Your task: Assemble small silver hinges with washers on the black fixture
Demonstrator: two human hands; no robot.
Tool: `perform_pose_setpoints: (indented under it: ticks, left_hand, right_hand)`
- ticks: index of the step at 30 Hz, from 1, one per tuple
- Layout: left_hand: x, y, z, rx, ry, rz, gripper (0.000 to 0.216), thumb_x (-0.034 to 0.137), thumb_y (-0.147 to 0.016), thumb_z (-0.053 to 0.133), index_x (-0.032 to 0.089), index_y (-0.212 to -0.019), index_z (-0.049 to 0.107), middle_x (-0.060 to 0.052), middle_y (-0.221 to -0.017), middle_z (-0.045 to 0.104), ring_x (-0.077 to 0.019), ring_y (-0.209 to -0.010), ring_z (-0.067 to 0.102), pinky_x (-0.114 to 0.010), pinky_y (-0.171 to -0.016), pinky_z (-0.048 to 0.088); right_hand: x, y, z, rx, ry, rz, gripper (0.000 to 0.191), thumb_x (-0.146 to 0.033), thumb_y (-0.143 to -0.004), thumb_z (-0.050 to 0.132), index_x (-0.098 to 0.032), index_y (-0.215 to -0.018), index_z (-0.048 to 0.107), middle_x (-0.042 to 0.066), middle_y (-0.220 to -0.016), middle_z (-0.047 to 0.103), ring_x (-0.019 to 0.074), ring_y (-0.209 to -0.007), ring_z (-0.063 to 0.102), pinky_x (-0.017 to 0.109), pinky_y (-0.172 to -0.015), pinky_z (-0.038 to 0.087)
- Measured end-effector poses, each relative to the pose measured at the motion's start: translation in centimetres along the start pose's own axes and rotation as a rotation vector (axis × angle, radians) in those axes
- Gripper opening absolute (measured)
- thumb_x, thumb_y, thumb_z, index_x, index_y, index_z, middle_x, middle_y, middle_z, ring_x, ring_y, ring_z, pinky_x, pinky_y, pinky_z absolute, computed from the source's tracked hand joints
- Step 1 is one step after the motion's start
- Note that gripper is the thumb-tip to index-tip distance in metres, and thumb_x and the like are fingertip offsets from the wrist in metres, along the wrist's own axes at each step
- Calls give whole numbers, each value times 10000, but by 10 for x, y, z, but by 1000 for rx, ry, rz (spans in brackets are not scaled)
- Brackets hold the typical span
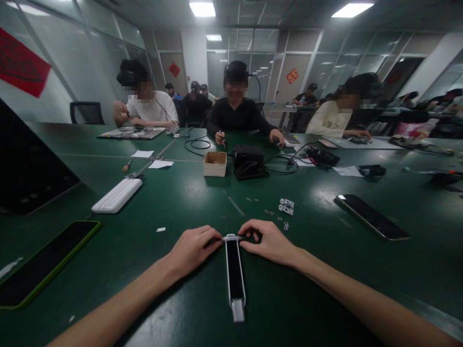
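A long, narrow metal frame [228, 274] with silver edges lies on the green table in front of me, dark table colour showing inside it and a silver tab at its near end. Across its far end sits a small silver crosspiece [230, 238]. My left hand [195, 246] pinches the left end of this crosspiece between thumb and fingertips. At the opposite end, my right hand [269, 242] has its thumb and curled forefinger closed on the crosspiece, and the exact contact is partly hidden. Beyond my right hand are a small silver bracket [286, 206] and several tiny rings [285, 225].
A green-edged phone [47, 262] and a white power strip [117, 195] lie left. Another phone [372, 217] lies right. A small box [215, 164] and a black device [249, 161] with cables stand ahead. Several people sit opposite; one person's hand [220, 138] holds a thin tool.
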State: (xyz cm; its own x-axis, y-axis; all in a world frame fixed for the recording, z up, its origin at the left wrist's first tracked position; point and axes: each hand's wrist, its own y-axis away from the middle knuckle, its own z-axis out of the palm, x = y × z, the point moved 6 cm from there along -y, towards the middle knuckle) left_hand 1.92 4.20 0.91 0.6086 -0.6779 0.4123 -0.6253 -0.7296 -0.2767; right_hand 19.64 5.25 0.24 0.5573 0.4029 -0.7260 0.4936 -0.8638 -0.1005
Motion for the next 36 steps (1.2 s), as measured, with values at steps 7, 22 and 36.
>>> perform_pose_setpoints:
  ticks: [7, 22, 36]
  left_hand:
    - [0, 1, 1, -2, -2, -3, 124, 220, -919, 523, 173, -923, 638, -22, -819, 646, -137, -673, 612, -215, -580, 468]
    - [-2, 1, 2, -16, -16, -6, 98, 195, -900, 557, 170, -932, 646, -25, -833, 659, -144, -689, 627, -223, -603, 487]
    - [0, 1, 0, -8, -12, -1, 99, 200, -904, 556, 168, -927, 647, -23, -824, 655, -140, -683, 623, -220, -589, 477]
  right_hand:
    - [-3, 0, 0, 20, 7, -34, 172, -290, -804, 639, -159, -913, 665, 20, -841, 638, 125, -694, 542, 243, -597, 436]
    - [0, 0, -1, 42, -11, -31, 161, -264, -781, 646, -157, -894, 686, 19, -782, 646, 123, -657, 553, 243, -586, 449]
    - [1, 1, 0, 44, -10, -43, 155, -273, -789, 641, -160, -891, 670, 22, -825, 651, 126, -675, 550, 246, -588, 452]
